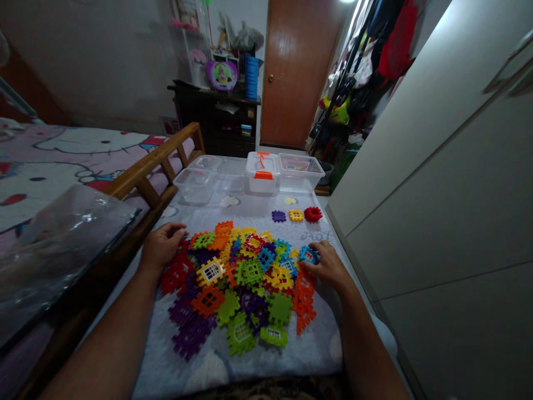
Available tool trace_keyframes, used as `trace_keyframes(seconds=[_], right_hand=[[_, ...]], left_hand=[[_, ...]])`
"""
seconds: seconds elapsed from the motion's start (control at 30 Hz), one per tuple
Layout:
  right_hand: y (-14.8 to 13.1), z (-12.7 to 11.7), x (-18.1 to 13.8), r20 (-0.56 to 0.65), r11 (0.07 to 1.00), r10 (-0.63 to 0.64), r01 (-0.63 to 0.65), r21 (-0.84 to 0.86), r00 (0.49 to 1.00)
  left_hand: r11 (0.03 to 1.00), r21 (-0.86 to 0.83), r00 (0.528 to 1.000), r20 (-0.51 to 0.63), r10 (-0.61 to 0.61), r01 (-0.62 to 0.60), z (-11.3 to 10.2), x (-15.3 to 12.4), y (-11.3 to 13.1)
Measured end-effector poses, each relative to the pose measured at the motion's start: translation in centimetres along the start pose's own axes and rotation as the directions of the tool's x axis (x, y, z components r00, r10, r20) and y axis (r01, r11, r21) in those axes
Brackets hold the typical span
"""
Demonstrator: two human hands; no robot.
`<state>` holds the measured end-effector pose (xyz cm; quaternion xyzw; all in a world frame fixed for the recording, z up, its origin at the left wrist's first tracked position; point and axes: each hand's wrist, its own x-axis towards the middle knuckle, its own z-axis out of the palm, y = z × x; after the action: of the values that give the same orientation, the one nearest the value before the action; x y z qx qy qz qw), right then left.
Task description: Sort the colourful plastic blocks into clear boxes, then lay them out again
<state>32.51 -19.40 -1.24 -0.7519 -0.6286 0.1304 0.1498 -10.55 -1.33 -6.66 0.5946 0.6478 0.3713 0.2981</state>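
Observation:
A loose heap of plastic building blocks (250,272) with notched edges, in orange, green, yellow, purple, red and blue, covers the middle of the cloth; several have window grids. My right hand (327,266) grips a blue window block (308,254) at the heap's right edge, above some orange blocks (303,300). My left hand (163,244) rests at the left edge, beside red blocks (179,270), with its fingers curled together; what they hold, if anything, is hidden. Beyond the heap, a purple block (278,216), a yellow block (296,215) and a red block piece (312,214) lie in a row.
At the table's far end stand clear plastic bins (194,186) (300,172) and a lidded box (262,173) with orange clips. A wooden bed rail (156,161) and a plastic bag (70,244) border the left side. A pale cabinet (441,183) flanks the right.

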Motion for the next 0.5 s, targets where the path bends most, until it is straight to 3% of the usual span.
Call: trace_keyframes(seconds=[0.5], right_hand=[[-0.35, 0.57, 0.1, -0.008, 0.999, -0.009, 0.009, -0.049, 1.0]], left_hand=[[1.0, -0.023, 1.0, 0.003, 0.001, -0.001, 0.0, -0.1, -0.05]])
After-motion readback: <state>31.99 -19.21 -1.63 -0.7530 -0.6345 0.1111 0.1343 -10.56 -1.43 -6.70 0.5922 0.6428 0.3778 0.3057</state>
